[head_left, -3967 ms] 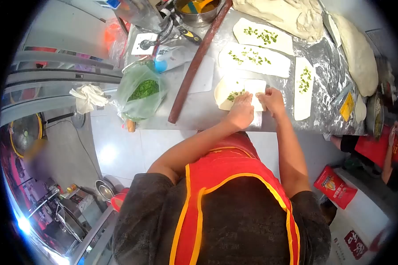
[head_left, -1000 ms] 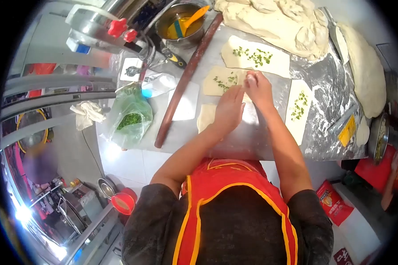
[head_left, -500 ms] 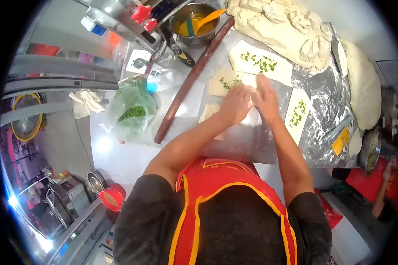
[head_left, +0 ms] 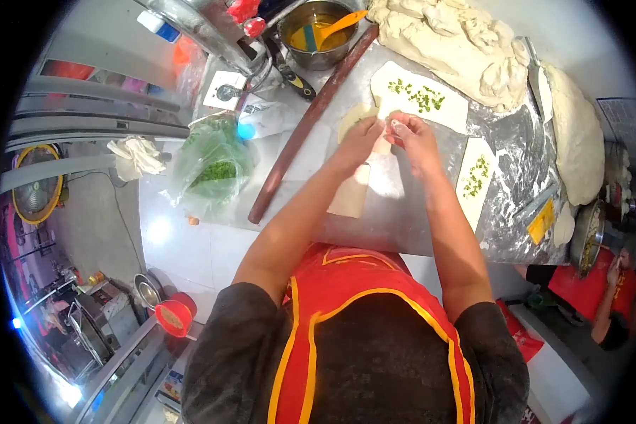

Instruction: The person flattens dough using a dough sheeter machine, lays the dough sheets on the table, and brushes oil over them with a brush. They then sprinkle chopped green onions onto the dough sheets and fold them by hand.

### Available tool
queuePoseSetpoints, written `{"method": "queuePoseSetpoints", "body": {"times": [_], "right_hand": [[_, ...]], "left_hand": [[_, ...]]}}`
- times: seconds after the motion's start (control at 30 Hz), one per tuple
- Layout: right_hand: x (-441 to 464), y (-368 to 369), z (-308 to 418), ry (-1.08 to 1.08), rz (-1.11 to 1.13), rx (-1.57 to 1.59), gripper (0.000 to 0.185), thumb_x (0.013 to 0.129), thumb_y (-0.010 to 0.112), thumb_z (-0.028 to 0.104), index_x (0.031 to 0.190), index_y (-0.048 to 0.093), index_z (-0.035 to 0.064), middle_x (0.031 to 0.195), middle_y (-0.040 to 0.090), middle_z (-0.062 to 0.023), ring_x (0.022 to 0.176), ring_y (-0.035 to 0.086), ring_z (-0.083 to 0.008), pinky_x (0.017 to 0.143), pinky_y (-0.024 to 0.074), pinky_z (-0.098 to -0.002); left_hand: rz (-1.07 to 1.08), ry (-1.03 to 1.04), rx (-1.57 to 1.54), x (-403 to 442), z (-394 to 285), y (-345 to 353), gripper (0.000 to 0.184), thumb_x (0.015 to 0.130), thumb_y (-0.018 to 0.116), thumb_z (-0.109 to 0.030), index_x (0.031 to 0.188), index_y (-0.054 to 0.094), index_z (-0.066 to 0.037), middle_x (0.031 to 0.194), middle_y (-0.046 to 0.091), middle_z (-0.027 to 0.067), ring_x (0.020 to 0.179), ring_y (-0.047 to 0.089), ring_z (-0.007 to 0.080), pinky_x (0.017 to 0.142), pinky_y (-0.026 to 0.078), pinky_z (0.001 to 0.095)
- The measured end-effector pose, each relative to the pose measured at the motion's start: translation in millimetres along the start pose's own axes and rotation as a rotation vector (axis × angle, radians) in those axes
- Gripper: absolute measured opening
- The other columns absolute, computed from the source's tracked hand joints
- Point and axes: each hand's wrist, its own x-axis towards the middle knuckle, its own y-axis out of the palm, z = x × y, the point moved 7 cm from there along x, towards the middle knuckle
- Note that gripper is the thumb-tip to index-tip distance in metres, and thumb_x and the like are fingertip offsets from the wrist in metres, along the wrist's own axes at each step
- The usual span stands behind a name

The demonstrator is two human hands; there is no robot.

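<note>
My left hand [head_left: 359, 145] and my right hand [head_left: 413, 141] meet over a piece of dough [head_left: 381, 145], fingers closed on its edges. Part of this dough is hidden by the hands. A folded dough piece [head_left: 350, 192] lies nearer to me, partly under my left forearm. Beyond the hands is a flat dough sheet [head_left: 445, 116] with chopped greens on it. Another strip of dough with greens [head_left: 476, 185] lies right of my right hand. The dark red rolling pin [head_left: 290, 159] lies slantwise to the left of the hands.
A bag of chopped greens [head_left: 215, 169] sits left. A metal bowl with yellow liquid [head_left: 309, 51] and an orange-handled brush stands at the back. Large dough masses [head_left: 466, 53] lie behind and right. A yellow scraper [head_left: 541, 222] is at the right. Another person [head_left: 590, 286] is at far right.
Since a moment ago, the dough under my hands has been drawn together and folded over its greens. My left hand has moved left and back, and its fingers now pinch instead of lying flat.
</note>
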Motion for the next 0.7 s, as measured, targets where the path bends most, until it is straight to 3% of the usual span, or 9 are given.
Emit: {"method": "queuePoseSetpoints", "body": {"times": [0.07,0.1,0.2,0.23,0.3,0.43,0.6,0.7], "right_hand": [[1,8,0,-0.168,-0.039,-0.062,0.024,0.088,0.052,0.01,0.109,0.056,-0.0011,0.101,0.061,-0.0069,0.087,0.058,-0.0134,0.079,0.0481,-0.0272],[3,9,-2,-0.339,-0.071,-0.275,0.03,0.089,0.049,0.008,0.117,0.052,0.0002,0.112,0.059,-0.0122,0.097,0.057,-0.0217,0.089,0.0444,-0.0322],[-12,34,8,-0.81,-0.143,-0.793,0.031,0.087,0.046,0.006,0.116,0.053,-0.0001,0.115,0.055,-0.0182,0.107,0.052,-0.0309,0.096,0.0391,-0.0369],[-13,39,8,-0.802,-0.053,-0.786,0.032,0.086,0.044,0.004,0.117,0.052,0.0007,0.119,0.052,-0.0196,0.113,0.045,-0.0354,0.099,0.0349,-0.0404],[-14,32,8,-0.79,-0.134,-0.759,0.032,0.087,0.044,0.006,0.117,0.052,0.0006,0.119,0.052,-0.0193,0.113,0.044,-0.0353,0.098,0.0348,-0.0405],[-4,18,0,-0.748,-0.223,-0.725,0.037,0.086,0.045,0.009,0.122,0.047,-0.0008,0.124,0.047,-0.0217,0.118,0.041,-0.0358,0.101,0.0305,-0.0409],[0,45,1,-0.825,-0.045,-0.941,0.051,0.086,0.048,0.016,0.133,0.034,0.0003,0.137,0.033,-0.0226,0.128,0.029,-0.0355,0.108,0.0213,-0.0403],[7,67,-12,-0.787,0.009,-1.093,0.057,0.086,0.05,0.021,0.136,0.03,0.0028,0.142,0.026,-0.0182,0.133,0.022,-0.0321,0.109,0.016,-0.0452]], "left_hand": [[-0.047,0.164,0.252,9,-3,-29,0.035,0.084,0.055,-0.02,0.112,0.053,0.001,0.097,0.062,0.0136,0.089,0.059,0.019,0.078,0.046,0.0317],[-0.07,0.242,0.377,11,-3,-37,0.035,0.082,0.058,-0.018,0.111,0.054,0.001,0.096,0.063,0.0137,0.087,0.061,0.0201,0.076,0.047,0.0323],[-0.089,0.151,0.331,15,6,-45,0.041,0.078,0.065,-0.014,0.112,0.054,0.004,0.093,0.064,0.0105,0.08,0.061,0.0174,0.072,0.048,0.028],[-0.16,0.166,0.404,16,6,-46,0.039,0.076,0.066,-0.017,0.107,0.055,0.003,0.09,0.064,0.0115,0.079,0.062,0.0201,0.072,0.048,0.0302],[-0.305,0.192,0.553,14,9,-45,0.035,0.072,0.068,-0.022,0.097,0.059,0.001,0.084,0.065,0.0135,0.076,0.063,0.0257,0.071,0.049,0.0346],[-0.263,0.034,0.51,19,5,-40,0.034,0.068,0.069,-0.025,0.091,0.06,-0.001,0.078,0.064,0.0107,0.075,0.063,0.0256,0.07,0.048,0.0345],[-0.298,0.007,0.574,16,1,-63,0.031,0.07,0.067,-0.024,0.092,0.059,-0.003,0.079,0.064,0.0105,0.076,0.063,0.0248,0.071,0.048,0.0345],[-0.334,0.005,0.63,14,-1,-74,0.036,0.071,0.066,-0.023,0.099,0.057,-0.002,0.081,0.065,0.0108,0.077,0.062,0.0248,0.072,0.048,0.0347]]}}
